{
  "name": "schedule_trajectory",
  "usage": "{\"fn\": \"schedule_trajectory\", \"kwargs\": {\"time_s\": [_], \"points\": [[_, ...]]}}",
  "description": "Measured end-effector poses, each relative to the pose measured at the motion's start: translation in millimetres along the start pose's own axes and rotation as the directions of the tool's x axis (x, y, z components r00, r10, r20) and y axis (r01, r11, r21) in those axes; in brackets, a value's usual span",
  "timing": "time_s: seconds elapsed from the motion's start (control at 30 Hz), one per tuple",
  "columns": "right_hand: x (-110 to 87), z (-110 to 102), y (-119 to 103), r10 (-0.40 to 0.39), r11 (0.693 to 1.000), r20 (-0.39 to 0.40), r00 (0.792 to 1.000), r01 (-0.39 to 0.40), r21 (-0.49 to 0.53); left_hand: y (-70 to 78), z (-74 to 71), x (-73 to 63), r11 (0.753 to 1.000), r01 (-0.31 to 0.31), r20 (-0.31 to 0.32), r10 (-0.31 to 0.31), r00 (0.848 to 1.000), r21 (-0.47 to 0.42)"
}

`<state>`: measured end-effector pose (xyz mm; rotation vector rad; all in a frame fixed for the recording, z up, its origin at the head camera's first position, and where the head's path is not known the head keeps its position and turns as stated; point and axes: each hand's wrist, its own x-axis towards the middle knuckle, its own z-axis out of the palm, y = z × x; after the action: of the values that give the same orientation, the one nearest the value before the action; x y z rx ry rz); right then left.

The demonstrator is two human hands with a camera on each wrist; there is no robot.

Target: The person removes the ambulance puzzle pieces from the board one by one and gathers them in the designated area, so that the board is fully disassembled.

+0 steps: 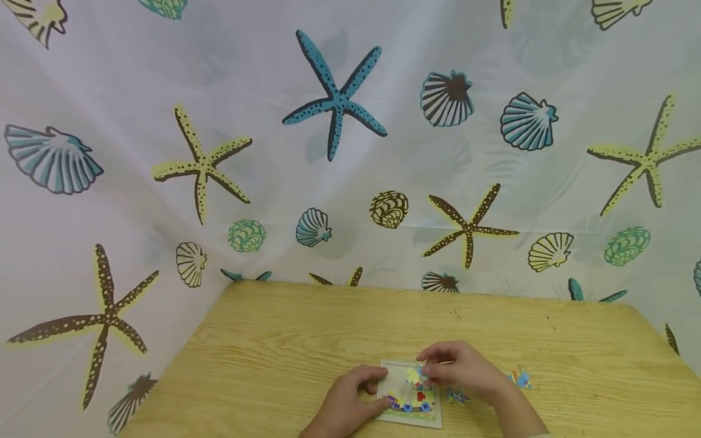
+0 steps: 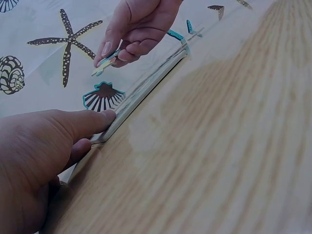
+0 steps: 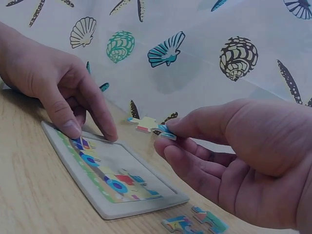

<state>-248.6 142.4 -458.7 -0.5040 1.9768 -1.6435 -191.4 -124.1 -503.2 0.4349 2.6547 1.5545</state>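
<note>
A pale-framed jigsaw tray (image 1: 409,420) lies on the table, its lower part filled with colourful pieces that show blue wheels. My left hand (image 1: 350,398) holds the tray's left side. Its thumb (image 3: 69,127) rests over the lower-left pieces, and a finger reaches the upper-left rim. Over the tray's right half, my right hand (image 1: 457,368) pinches joined puzzle pieces (image 3: 145,124) between thumb and fingertips. They are held above the tray, and the fingers hide part of them. Part of the tray's pale inner base (image 3: 117,157) shows bare.
Loose puzzle pieces (image 1: 457,396) lie just right of the tray, beneath the right hand. More pieces (image 1: 520,378) lie farther right, beyond the right wrist. The wooden table (image 1: 263,359) meets a white curtain (image 1: 263,73) printed with starfish and shells at the back and sides.
</note>
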Motion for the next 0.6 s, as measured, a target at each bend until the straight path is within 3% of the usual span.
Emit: {"fn": "schedule_trajectory", "kwargs": {"time_s": [0.6], "points": [[-15.8,-27,-2,-0.006,0.999,0.025,1.000,0.004,0.048,1.5,1.2,0.1,1.000,0.014,0.002,-0.014,1.000,-0.005]]}}
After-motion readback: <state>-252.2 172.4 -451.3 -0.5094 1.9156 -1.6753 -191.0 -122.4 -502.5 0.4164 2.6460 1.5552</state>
